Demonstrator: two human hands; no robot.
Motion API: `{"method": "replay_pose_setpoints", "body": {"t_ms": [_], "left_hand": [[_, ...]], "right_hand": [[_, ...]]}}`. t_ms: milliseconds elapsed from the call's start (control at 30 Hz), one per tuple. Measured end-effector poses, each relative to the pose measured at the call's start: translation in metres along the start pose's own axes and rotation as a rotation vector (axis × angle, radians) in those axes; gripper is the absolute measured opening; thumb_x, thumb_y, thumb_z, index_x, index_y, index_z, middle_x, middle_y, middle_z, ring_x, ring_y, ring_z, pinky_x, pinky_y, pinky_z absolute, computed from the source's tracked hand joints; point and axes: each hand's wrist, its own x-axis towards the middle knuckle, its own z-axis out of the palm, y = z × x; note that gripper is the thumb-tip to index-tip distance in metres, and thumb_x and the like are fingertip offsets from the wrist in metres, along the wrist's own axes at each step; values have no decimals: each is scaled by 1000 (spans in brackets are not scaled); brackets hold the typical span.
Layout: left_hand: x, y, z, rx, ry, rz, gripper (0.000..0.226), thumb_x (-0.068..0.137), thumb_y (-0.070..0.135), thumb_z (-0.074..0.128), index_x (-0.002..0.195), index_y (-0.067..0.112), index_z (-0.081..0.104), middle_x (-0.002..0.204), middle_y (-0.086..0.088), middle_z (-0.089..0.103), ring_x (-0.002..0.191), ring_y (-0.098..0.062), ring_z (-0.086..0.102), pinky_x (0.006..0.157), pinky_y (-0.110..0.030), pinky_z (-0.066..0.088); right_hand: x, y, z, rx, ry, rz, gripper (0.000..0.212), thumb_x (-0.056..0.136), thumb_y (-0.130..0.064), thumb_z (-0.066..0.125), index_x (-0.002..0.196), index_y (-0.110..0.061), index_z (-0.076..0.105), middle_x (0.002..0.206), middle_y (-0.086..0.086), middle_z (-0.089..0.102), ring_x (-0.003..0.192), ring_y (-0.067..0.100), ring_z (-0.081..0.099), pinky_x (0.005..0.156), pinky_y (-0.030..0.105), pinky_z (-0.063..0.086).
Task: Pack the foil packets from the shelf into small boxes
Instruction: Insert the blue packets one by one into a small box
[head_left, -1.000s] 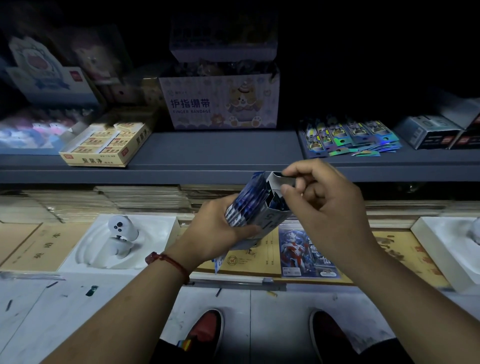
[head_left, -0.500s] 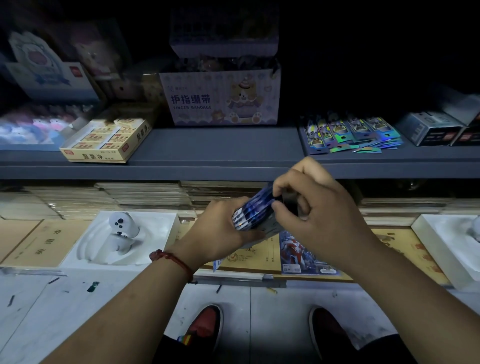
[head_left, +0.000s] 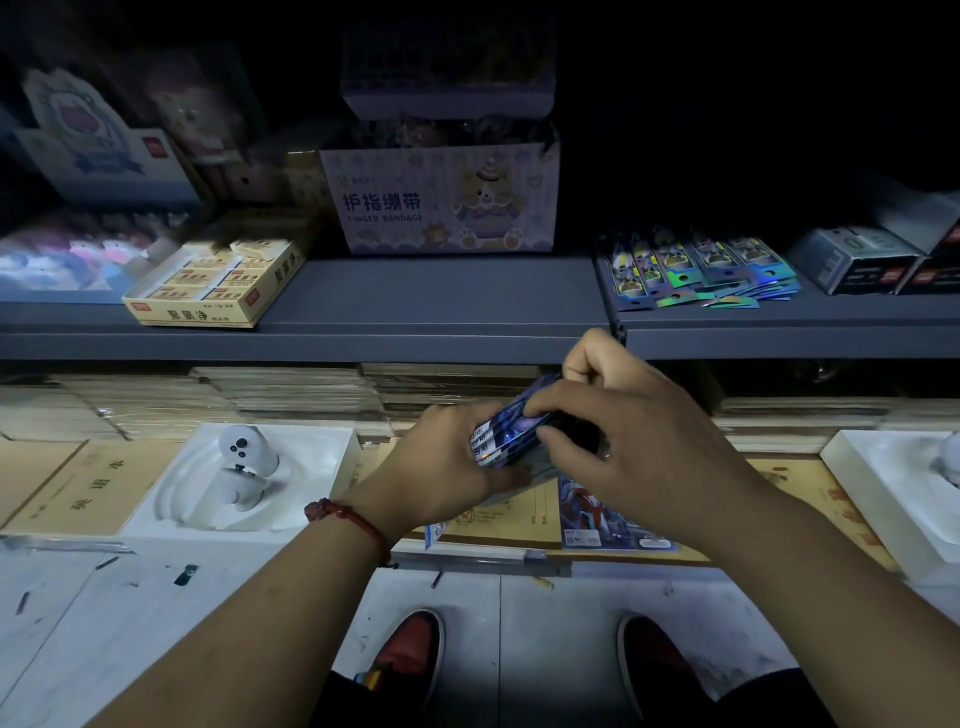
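I hold a small blue printed box (head_left: 511, 426) in front of the lower shelf. My left hand (head_left: 441, 467) grips it from below and the left. My right hand (head_left: 623, 447) covers its right end, thumb and fingers curled over the top; whether the flap is closed is hidden under the fingers. A fan of shiny foil packets (head_left: 701, 270) lies on the grey shelf (head_left: 415, 306) at the right, apart from both hands. Grey small boxes (head_left: 857, 260) stand right of the packets.
On the shelf sit a yellow eraser carton (head_left: 208, 291) and a finger bandage box (head_left: 441, 200). Below lie brown notebooks (head_left: 62, 488), a white tray with a figurine (head_left: 244, 467), another white tray (head_left: 893, 483) and a character card (head_left: 592, 514). My shoes show on the floor.
The box's open flap, seen a second ago, is now under my right hand's fingers. Both hands tilted the box flatter and moved it slightly right.
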Motion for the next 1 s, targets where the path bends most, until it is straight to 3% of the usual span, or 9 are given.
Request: {"method": "replay_pose_setpoints", "body": {"t_ms": [133,333,433,600,733,833,933,1000], "left_hand": [[1,4,-2,4,4,-10,35,82,29,84,88,46,54,75,24,62,70,7,60,60,-7,39],[1,8,-1,-19,-13,-46,36,82,31,84,91,47,53,78,23,63,73,9,61,60,-7,41],[1,9,-2,-31,0,-39,36,82,29,84,88,46,53,75,24,63,71,8,61,59,-7,40],[1,7,-4,-42,7,-66,29,80,33,85,100,36,64,79,21,67,73,4,63,59,-8,40],[2,2,-6,-28,26,-130,37,80,36,84,111,26,67,90,16,71,82,4,64,61,-7,44],[2,2,-7,-37,39,-157,43,80,34,84,119,25,66,102,13,72,87,3,65,63,-6,46],[2,2,-7,-53,47,-174,47,80,34,85,122,25,66,107,12,73,92,-1,67,70,-10,51],[2,2,-7,-68,52,-184,47,79,34,85,122,25,67,107,11,74,92,-2,68,76,-19,55]], "right_hand": [[0,3,3,-72,21,-25,19,99,-31,56,98,-22,73,91,-4,41,74,14,40,65,25,26],[1,6,3,33,119,-18,4,91,-20,71,89,-20,74,90,-5,48,76,16,50,60,32,45],[-1,7,5,151,163,0,7,89,-12,74,88,-19,75,92,-5,49,77,19,55,60,36,50],[0,11,7,255,236,34,11,86,-7,77,88,-17,80,89,-3,46,72,14,52,62,19,40],[1,9,5,310,432,124,8,87,-3,77,89,-11,80,90,3,45,72,10,49,65,13,38],[2,5,3,367,560,239,10,90,-7,75,96,-14,76,97,4,44,65,18,48,66,18,41],[4,-2,6,633,537,384,29,92,-13,73,117,-22,60,96,13,50,65,32,52,58,30,44],[4,-6,9,773,509,464,22,96,-18,69,117,-19,60,92,20,56,71,44,55,57,38,46]]}}
